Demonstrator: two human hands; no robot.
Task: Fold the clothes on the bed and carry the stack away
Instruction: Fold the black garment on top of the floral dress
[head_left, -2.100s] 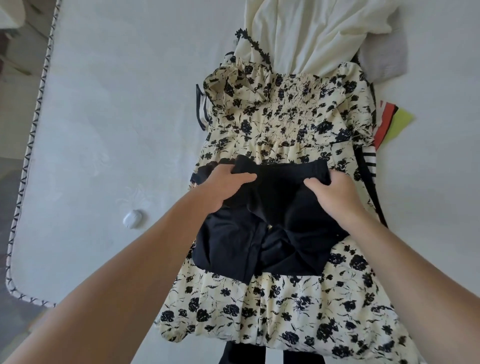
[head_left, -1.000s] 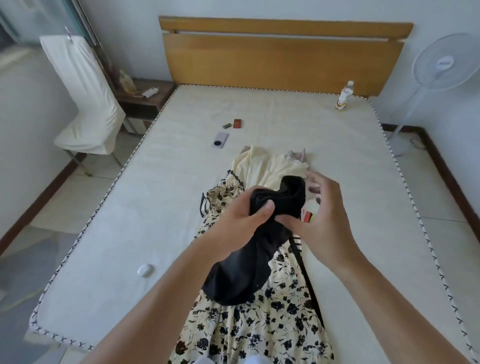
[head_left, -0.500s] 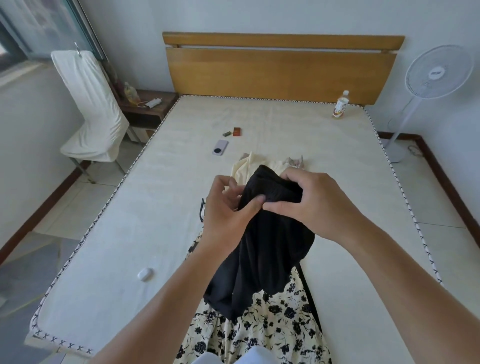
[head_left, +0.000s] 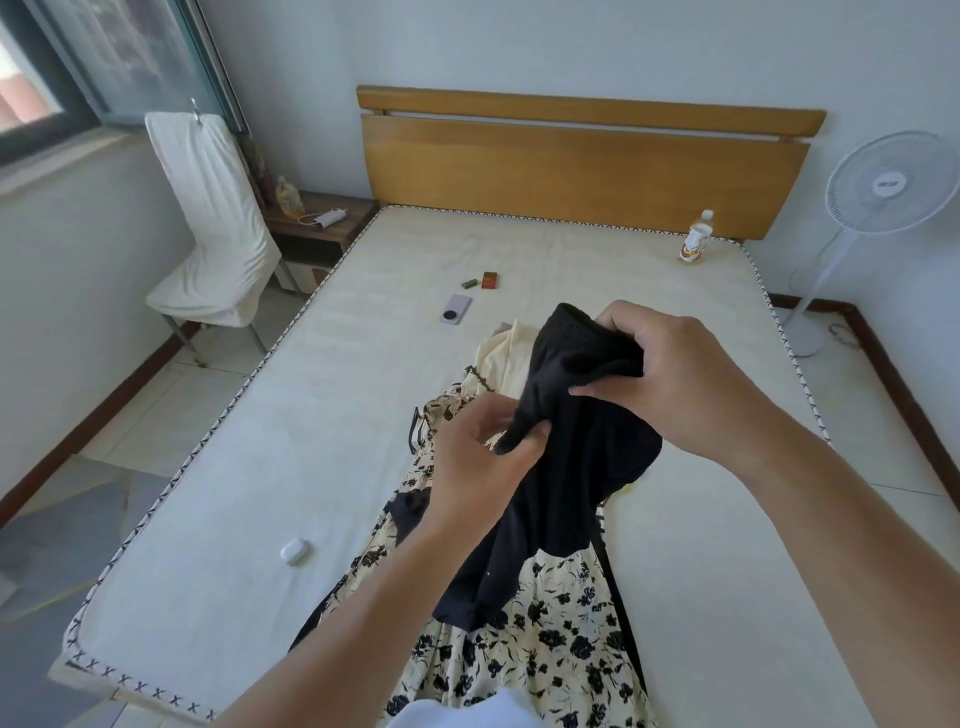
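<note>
A black garment hangs in the air above the bed, held by both hands. My right hand grips its bunched top edge. Lower and to the left, my left hand pinches a fold of the same black cloth. Under it a cream dress with black flowers lies spread along the mattress. A plain cream garment lies beyond the dress, partly hidden by the black one. Striped and coloured clothes peek out at the dress's right edge.
A phone, a small red box and a bottle lie farther up the bed, a white earbud case near the left edge. A covered chair and nightstand stand left, a fan right.
The black garment has been lifted off the floral dress. My right hand shifted right along its top edge, and my left hand dropped lower to pinch a fold.
</note>
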